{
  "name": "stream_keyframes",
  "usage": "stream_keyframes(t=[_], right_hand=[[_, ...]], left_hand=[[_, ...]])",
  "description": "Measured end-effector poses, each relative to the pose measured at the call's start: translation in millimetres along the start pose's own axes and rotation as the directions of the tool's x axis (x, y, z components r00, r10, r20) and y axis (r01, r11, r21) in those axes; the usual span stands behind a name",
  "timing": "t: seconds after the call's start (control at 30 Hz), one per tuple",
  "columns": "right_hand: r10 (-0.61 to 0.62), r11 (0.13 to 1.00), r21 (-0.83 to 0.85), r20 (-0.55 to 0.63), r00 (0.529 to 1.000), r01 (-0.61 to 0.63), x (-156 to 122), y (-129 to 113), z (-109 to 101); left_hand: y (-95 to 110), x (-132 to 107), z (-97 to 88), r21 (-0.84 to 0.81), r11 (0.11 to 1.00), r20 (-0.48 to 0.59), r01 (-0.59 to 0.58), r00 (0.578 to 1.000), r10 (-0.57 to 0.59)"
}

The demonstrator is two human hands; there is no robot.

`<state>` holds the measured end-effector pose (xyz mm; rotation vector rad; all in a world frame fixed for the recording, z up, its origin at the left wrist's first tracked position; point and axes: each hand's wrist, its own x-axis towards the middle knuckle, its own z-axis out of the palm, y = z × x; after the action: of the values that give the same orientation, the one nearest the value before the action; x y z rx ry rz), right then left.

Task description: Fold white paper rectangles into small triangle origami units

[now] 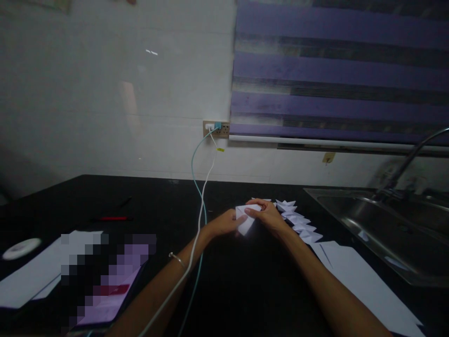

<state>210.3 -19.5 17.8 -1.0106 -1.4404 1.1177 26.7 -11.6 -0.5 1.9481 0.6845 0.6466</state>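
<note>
A small folded piece of white paper (247, 224) is held up over the black counter between both my hands. My left hand (226, 222) pinches its left side, thumb across the front. On the upper right side, my right hand (265, 213) grips it, the thumb lying over the face and the fingers behind. Just beyond my right wrist stands a row of several folded paper boats (298, 221). White paper sheets (361, 276) lie in a stack to the right of my right forearm.
At the right is a steel sink (354, 220) with a faucet (403, 164). White and teal cables (200, 220) run from a wall socket (224, 130) across my left forearm. More paper (42, 267), a tablet-like screen (119, 281), a red-and-black pen-like object (114, 218) and a white round object (21, 249) lie left.
</note>
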Motion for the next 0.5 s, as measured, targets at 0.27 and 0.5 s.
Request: stream_keyframes(t=[0.27, 0.5], right_hand=[[-0.095, 0.991, -0.102, -0.058, 0.994, 0.089, 3.0, 3.0, -3.9], [-0.084, 0.993, -0.095, -0.097, 0.992, 0.075, 3.0, 2.5, -3.5]], left_hand=[[-5.1, 1.5, -1.0, 0.068, 0.995, 0.058, 0.076, 0.995, -0.080], [-0.7, 1.5, 1.1, 0.107, 0.990, 0.045, 0.096, 0.994, -0.101]])
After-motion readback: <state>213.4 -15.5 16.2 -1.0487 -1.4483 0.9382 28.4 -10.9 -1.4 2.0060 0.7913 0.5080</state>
